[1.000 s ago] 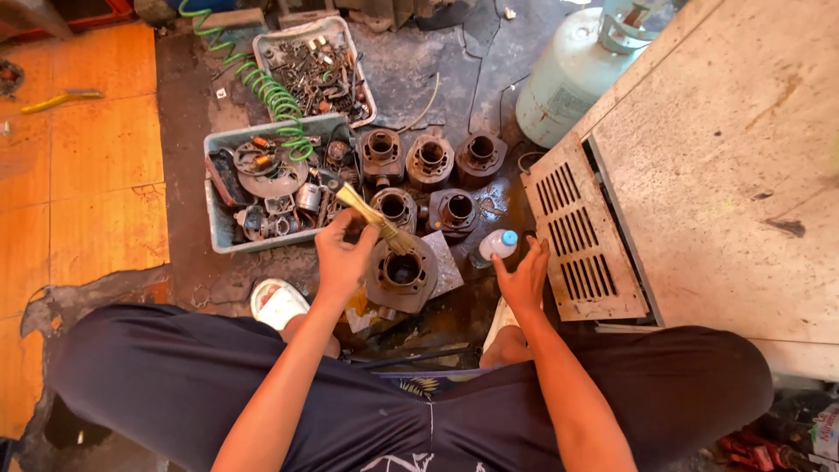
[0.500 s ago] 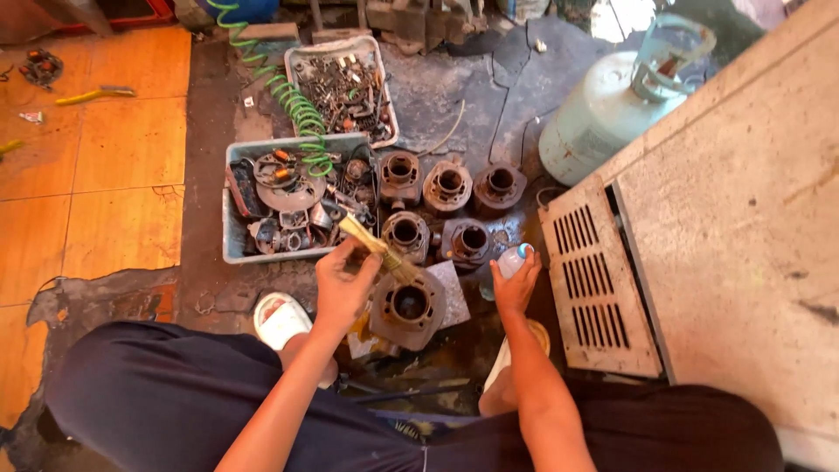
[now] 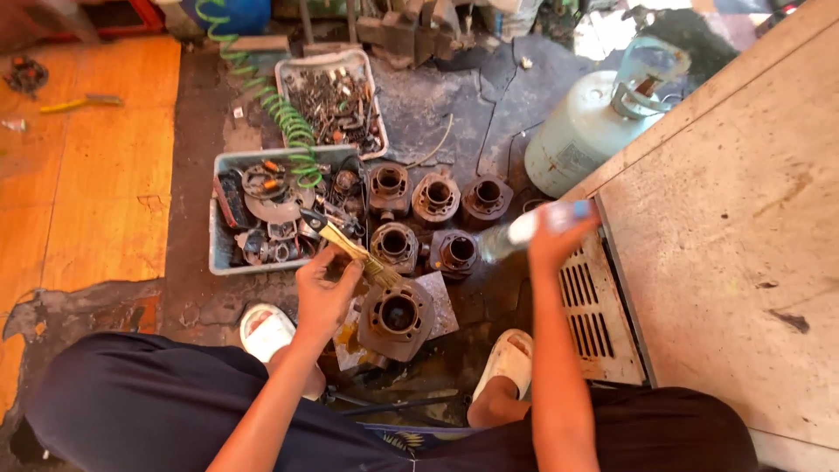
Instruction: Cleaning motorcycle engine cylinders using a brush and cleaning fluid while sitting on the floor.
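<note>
My left hand [image 3: 325,293] grips a small paintbrush [image 3: 350,247] with its pale bristles resting at the top left of a rusty engine cylinder [image 3: 398,316] that sits on a flat plate between my feet. My right hand [image 3: 558,238] is raised above the floor and holds a clear plastic bottle [image 3: 524,230] with a blue cap, tilted so that its base points down-left toward the cylinders. Several more rusty cylinders [image 3: 437,197] stand in two rows just beyond the one being brushed.
A grey tray of engine parts [image 3: 223,253] lies left of the cylinders, a second tray of small metal parts [image 3: 332,100] behind it, with a green coiled hose [image 3: 284,118] across both. A pale gas cylinder [image 3: 581,131] and a vented cabinet [image 3: 734,245] stand at right.
My right hand has lifted the bottle off the floor and swung it up to the right, tilted. My left hand keeps the brush on the cylinder. The camera view has shifted downward.
</note>
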